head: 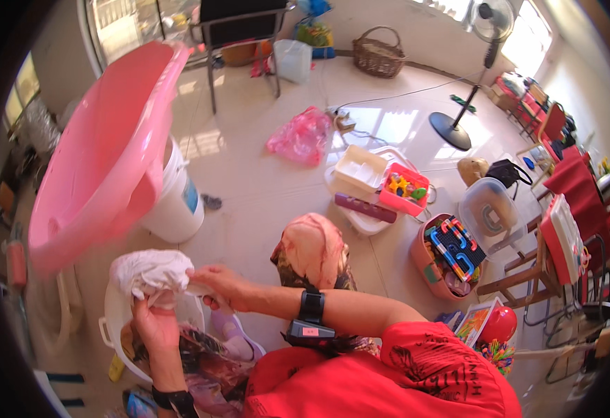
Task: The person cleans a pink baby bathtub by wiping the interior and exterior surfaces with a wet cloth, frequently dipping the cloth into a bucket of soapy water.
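A bunched white cloth [153, 269] is held above a white tub [110, 308] between my knees and the floor at lower left. My left hand [158, 321] grips the cloth from below. From the right, my right hand [218, 287] pinches a part of the same cloth, its fingers closed. Close beyond my hands, a large pink plastic basin [111, 130] leans at a steep tilt against a white bucket [179, 198]; its lower edge is blurred. My bent knee [315, 245] is to the right of my hands.
A pink plastic bag [302, 136], open storage boxes [362, 167] with toys, and a pink bin [435, 271] with a pegboard toy stand on the tiled floor. Further off are a standing fan [451, 130], a wicker basket [378, 57] and a black chair [244, 23]. A wooden stool [535, 266] stands right.
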The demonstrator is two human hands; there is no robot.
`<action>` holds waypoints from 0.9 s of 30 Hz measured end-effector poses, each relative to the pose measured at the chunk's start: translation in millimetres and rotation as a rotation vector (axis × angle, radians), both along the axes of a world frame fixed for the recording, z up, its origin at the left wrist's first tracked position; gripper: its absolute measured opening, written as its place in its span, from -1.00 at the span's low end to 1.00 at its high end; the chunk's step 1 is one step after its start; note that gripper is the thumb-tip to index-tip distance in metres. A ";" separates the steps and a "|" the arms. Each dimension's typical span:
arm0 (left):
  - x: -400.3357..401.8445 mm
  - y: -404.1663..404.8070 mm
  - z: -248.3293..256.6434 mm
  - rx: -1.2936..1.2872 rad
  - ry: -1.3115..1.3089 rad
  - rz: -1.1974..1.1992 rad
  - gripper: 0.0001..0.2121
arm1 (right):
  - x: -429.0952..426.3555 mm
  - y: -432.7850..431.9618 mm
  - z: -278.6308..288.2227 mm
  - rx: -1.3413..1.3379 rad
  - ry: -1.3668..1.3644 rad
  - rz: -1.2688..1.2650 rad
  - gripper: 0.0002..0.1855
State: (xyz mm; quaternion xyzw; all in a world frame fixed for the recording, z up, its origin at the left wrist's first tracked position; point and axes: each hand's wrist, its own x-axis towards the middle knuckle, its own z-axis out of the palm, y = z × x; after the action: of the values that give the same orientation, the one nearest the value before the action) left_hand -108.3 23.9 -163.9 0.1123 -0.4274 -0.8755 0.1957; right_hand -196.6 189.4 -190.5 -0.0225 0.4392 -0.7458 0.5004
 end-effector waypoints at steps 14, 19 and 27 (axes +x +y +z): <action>55.1 -3.1 26.4 -0.009 -0.021 0.173 -0.60 | 21.1 -47.1 3.6 -0.232 -0.009 -0.031 -0.77; 56.3 0.1 26.2 -0.205 0.015 0.314 -0.63 | 17.7 -62.2 2.1 -0.255 -0.301 0.163 -0.51; 61.3 0.0 34.1 -1.182 -0.349 0.258 -0.65 | 17.0 -51.0 33.1 -0.348 -0.363 0.544 0.00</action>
State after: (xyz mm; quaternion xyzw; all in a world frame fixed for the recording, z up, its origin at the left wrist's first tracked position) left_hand -47.0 23.9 -129.8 0.1769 -0.8478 -0.4295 0.2561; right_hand -179.6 138.5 -157.4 -0.0903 0.1877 -0.6410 0.7387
